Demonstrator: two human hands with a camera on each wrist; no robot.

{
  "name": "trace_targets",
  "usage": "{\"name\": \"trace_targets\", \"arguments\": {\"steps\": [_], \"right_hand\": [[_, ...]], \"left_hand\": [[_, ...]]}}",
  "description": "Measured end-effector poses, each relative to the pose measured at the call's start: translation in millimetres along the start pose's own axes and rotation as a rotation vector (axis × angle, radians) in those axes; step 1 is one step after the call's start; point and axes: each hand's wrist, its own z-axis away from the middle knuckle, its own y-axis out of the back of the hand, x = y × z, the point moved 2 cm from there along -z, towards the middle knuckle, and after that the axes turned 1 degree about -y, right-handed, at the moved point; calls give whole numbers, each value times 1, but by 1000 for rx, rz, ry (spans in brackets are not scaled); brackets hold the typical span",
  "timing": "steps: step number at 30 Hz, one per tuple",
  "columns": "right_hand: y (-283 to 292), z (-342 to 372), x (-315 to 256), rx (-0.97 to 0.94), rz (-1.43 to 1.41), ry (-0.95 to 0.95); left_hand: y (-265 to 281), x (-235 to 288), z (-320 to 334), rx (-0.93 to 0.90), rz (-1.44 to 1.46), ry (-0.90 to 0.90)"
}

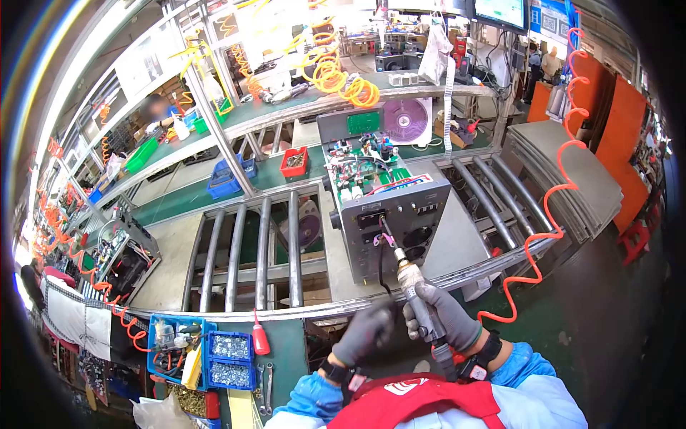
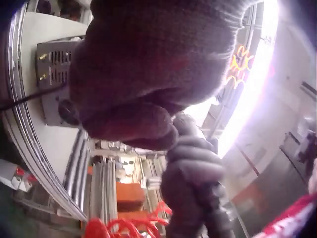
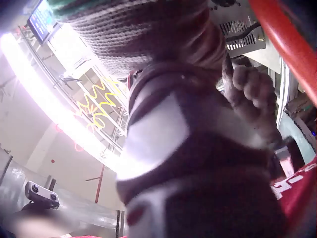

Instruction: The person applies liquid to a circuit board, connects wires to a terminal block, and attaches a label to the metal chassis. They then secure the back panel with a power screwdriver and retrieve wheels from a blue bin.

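Note:
A metal-cased unit (image 1: 389, 236) stands on the roller line, its circuit boards exposed behind the dark panel. My gloved right hand (image 1: 446, 318) grips a power screwdriver (image 1: 423, 304), whose tip points at the panel near a pink-purple tie (image 1: 384, 239). From the panel a black cable (image 1: 382, 272) hangs down to my gloved left hand (image 1: 366, 332), whose fingers curl round it. That cable (image 2: 37, 96) also runs to the left hand (image 2: 153, 59) in the left wrist view. The screwdriver's body (image 3: 168, 148) fills the middle of the right wrist view, close to the left hand (image 3: 252, 91).
Metal rollers (image 1: 263, 250) lie left of the unit. Blue bins of screws (image 1: 231, 345), a red bottle (image 1: 260, 337) and wrenches (image 1: 265, 386) are at lower left. A coiled orange hose (image 1: 529, 250) hangs at right, near stacked grey panels (image 1: 572, 171). Another opened unit (image 1: 125, 254) stands far left.

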Motion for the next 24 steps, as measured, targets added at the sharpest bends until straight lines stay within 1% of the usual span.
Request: {"name": "trace_targets", "arguments": {"steps": [1,2,4,5,8,9,12,13,16,19,22,24], "right_hand": [[-1,0,1,6,-13,9],[-3,1,2,13,-26,20],[-3,0,4,-11,-58,15],[1,-4,7,-19,-85,9],[-4,-3,6,-26,-120,22],[-4,-4,7,-32,-126,28],[-3,-5,11,-39,-142,10],[-3,-5,11,-39,-146,-2],[-20,5,6,6,-44,39],[-26,6,3,25,-17,66],[-27,4,1,30,14,88],[-28,2,0,31,41,92]], "left_hand": [[-16,12,22,-176,31,48],[-29,16,35,-317,178,124],[-49,20,43,-246,3,-9],[-52,5,37,-224,344,-47],[-54,-4,35,-197,375,-79],[-58,-6,34,-162,380,-105],[-60,0,38,-116,292,-118],[-57,-5,36,-111,294,-145],[-57,-21,23,27,51,-294],[-57,-23,24,75,-4,-281],[-62,-10,29,79,25,-291],[-59,-14,25,55,58,-289]]}}
